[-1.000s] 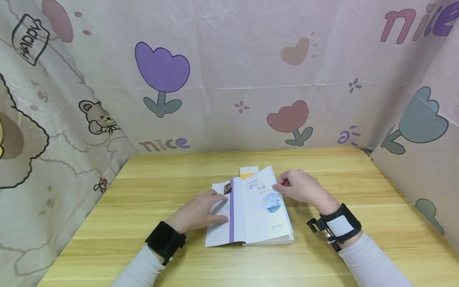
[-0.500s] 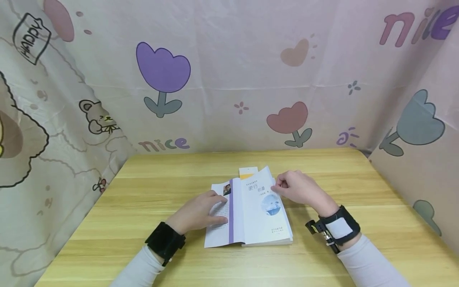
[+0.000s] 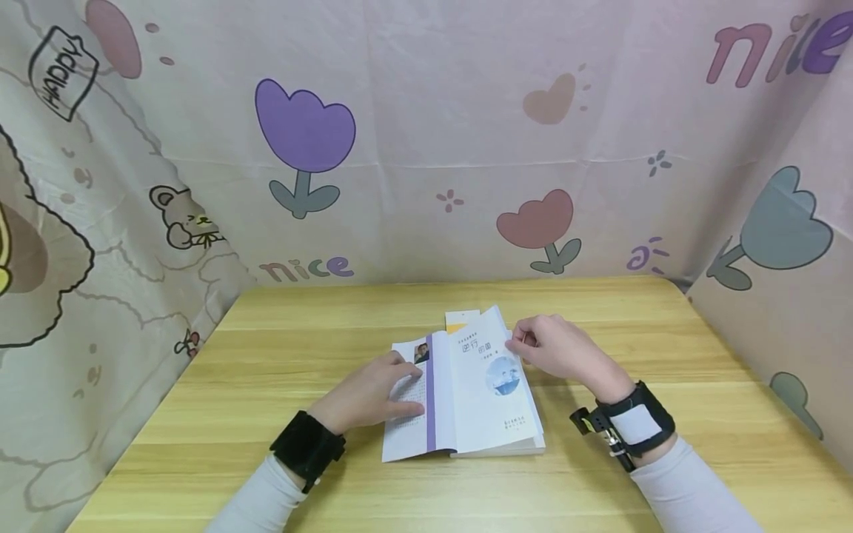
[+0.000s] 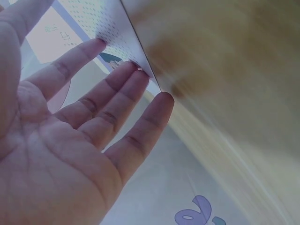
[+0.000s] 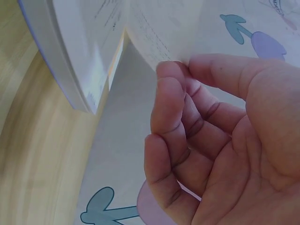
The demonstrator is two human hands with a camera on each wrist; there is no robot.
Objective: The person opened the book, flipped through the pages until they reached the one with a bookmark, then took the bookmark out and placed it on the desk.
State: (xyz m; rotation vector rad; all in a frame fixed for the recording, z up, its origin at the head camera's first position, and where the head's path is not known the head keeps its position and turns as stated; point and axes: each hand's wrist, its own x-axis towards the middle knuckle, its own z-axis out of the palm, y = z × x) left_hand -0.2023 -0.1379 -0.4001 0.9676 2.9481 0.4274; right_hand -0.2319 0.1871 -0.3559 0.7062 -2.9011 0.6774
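A paperback book [image 3: 483, 414] lies open near its front, at the middle of the table. Its cover flap [image 3: 406, 440], with a small portrait and a purple stripe, is spread to the left. My left hand [image 3: 373, 392] rests on that flap, fingers extended; in the left wrist view the fingertips [image 4: 164, 101] lie along the flap's edge. My right hand [image 3: 560, 348] pinches the title page [image 3: 469, 385] by its right edge between thumb and index finger. The page is lifted there, and the right wrist view shows it curving up from the page block [image 5: 77, 56].
A white and yellow card [image 3: 460, 318] pokes out behind the book's top edge. The wooden table [image 3: 300, 318] runs back to a printed cloth [image 3: 413, 111], which also hangs at both sides. Each wrist wears a black strap [image 3: 306, 448].
The lifted page shifts very slightly. Both hands stay almost in place, the left on the flap and the right pinching the page edge.
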